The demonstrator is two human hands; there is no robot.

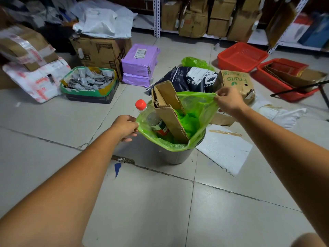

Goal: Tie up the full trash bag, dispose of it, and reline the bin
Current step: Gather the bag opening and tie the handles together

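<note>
A grey bin (175,156) stands on the tiled floor, lined with a green trash bag (201,111). Out of the bag stick a folded cardboard piece (169,111) and a plastic bottle with a red cap (151,116). My left hand (125,127) grips the bag's left edge beside the bottle. My right hand (228,101) pinches the bag's right edge and holds it lifted above the bin rim. The bag's mouth is stretched open between both hands.
A white foam sheet (225,150) lies right of the bin. Behind it sit a "fruits" carton (235,82), a dark printed bag (187,79), purple parcels (139,64), a green box of small items (89,84), red baskets (242,57) and shelves with cartons.
</note>
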